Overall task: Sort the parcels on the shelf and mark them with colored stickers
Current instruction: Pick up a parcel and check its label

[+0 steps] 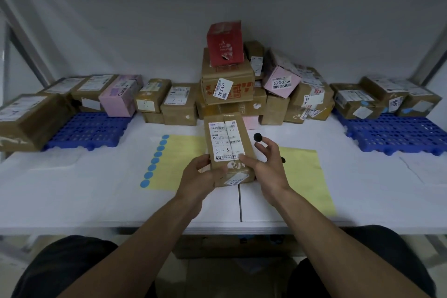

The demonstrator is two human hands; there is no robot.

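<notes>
A brown parcel (pixel 227 143) with a white label hand-marked "3-3" is lifted above the white shelf (pixel 72 189). My left hand (pixel 198 181) grips its near left corner. My right hand (pixel 268 169) has its thumb against the parcel's right side and its fingers spread. A round black sticker (pixel 257 137) sits at my forefinger's tip; whether it sticks to the finger I cannot tell. A second black sticker (pixel 283 159) shows on the right yellow sheet (pixel 304 172). The left yellow sheet (pixel 183 162) carries a column of blue stickers (pixel 154 161).
A pile of parcels (pixel 227 84) topped by a red box (pixel 226 43) stands behind the held parcel. More parcels (pixel 31 118) sit on a blue pallet (pixel 89 130) at the left. At the right, other parcels (pixel 358 101) sit on another blue pallet (pixel 396 133).
</notes>
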